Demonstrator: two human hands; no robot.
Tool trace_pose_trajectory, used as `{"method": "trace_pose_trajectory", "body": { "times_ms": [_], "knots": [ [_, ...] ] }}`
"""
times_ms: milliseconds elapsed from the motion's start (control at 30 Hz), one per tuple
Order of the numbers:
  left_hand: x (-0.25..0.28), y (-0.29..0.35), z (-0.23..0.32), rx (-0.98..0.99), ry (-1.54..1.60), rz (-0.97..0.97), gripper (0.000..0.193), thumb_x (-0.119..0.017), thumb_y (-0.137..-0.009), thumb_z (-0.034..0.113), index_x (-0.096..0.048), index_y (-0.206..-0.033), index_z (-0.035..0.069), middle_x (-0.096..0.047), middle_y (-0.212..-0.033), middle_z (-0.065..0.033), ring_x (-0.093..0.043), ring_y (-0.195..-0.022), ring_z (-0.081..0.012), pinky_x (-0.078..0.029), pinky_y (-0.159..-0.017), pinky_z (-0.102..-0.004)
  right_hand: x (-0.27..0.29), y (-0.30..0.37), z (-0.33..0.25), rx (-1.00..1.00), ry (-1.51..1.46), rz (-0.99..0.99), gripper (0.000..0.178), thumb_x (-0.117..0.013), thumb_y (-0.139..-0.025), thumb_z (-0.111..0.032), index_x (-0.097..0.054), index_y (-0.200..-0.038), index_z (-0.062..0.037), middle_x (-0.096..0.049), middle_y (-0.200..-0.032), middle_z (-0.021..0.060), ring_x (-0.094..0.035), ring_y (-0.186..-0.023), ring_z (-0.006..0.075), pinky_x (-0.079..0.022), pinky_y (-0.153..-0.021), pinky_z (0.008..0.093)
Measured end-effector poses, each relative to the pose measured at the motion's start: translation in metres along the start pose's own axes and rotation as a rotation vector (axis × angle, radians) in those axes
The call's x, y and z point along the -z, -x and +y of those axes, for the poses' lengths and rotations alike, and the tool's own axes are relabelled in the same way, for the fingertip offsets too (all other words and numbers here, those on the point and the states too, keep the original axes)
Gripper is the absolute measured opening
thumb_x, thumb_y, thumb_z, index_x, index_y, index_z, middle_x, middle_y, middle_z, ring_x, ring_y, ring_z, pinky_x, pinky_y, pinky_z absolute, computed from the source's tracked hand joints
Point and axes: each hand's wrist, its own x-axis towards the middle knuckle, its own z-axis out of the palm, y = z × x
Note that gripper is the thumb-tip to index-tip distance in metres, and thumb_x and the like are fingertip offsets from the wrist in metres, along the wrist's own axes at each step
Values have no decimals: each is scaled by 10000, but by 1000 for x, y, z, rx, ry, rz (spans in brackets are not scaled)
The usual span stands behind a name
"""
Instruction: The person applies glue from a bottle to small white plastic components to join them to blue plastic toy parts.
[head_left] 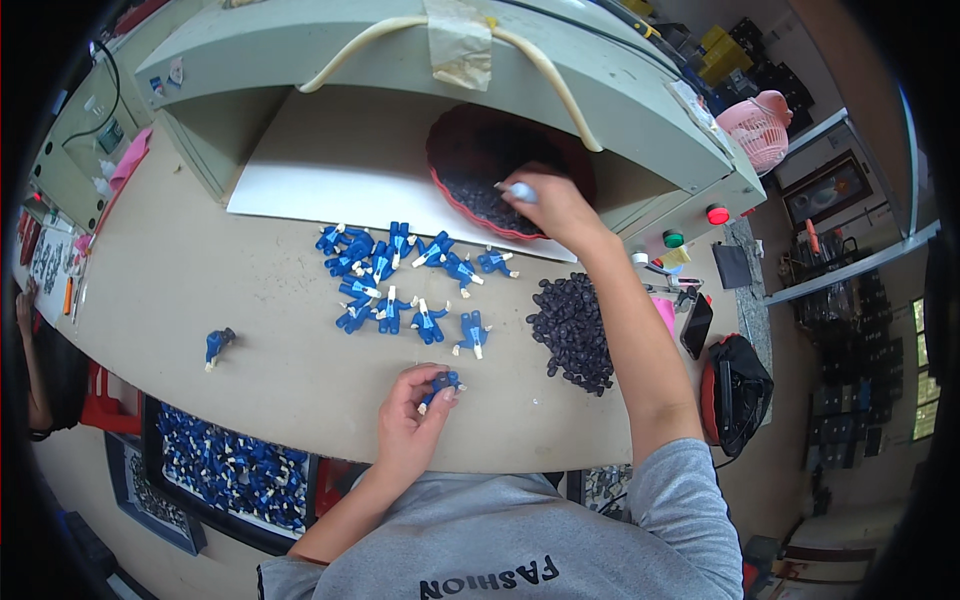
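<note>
Through the head camera I see a figurine cluster (429, 323) on the surface (280, 390), a heap of pieces (570, 335) right of it, a lone figurine (215, 345) left, a basin (431, 150) behind inside the cabinet (250, 55), a tray (152, 450) near-left.

Matt, smooth-looking painted metal seems to form the housing (560, 75) at 12 o'clock, with wrinkled, papery tape (460, 55) on it, above a smooth beige tabletop (280, 375). The blue figures (383, 262) toward 10 o'clock look like smooth moulded plastic, the dark pieces (572, 335) toward 4 have a slight sheen, and the red basin (434, 160) at 12 seems plastic. Soft matt cloth makes the grey shirt (480, 530) at 6; the phone (697, 325) at 3 is glossy.
</note>
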Motion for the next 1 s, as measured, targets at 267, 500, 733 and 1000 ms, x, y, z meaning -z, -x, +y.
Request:
{"method": "trace_pose_trajectory", "body": {
  "times_ms": [267, 500, 733, 1000],
  "knots": [
    [3, -4, 8, 30, 1, -6, 286, -557, -951, -36, -485, -1226, -11, -590, -1284, -155, -612, -1062, -153, -515, -925, -284, -6, 109, -82, -339, -765, 221, 144, -688, -907, -119, -709, -1027, -44, -680, -931, 17, -611, -800, 96, -483, -714, 243],
    [0, -1, -4, -3, 92, -14, 274, -544, -925, -114, -491, -1166, 4, -550, -1317, -198, -584, -1159, -187, -464, -989, -300, -57, 192, -114, -658, -1353, 41, 149, -673, -923, -112, -663, -1032, -10, -669, -886, 40, -584, -734, 75, -474, -670, 222],
    [1, 3, -5, -54, 0, -37, 266, -568, -909, -119, -498, -1140, -5, -535, -1312, -201, -569, -1184, -211, -467, -1006, -326, -62, 204, -132, -771, -1598, -76, 195, -663, -940, -126, -622, -1073, 11, -673, -952, 97, -623, -813, 135, -494, -715, 269],
    [1, 5, -8, -104, -177, -68, 254, -609, -879, -127, -529, -1093, -13, -532, -1310, -212, -576, -1181, -226, -489, -1007, -355, -71, 207, -131, -767, -1680, -78, 161, -643, -956, -141, -607, -1039, -7, -669, -1004, 110, -625, -867, 145, -499, -726, 288]
  ]
}}
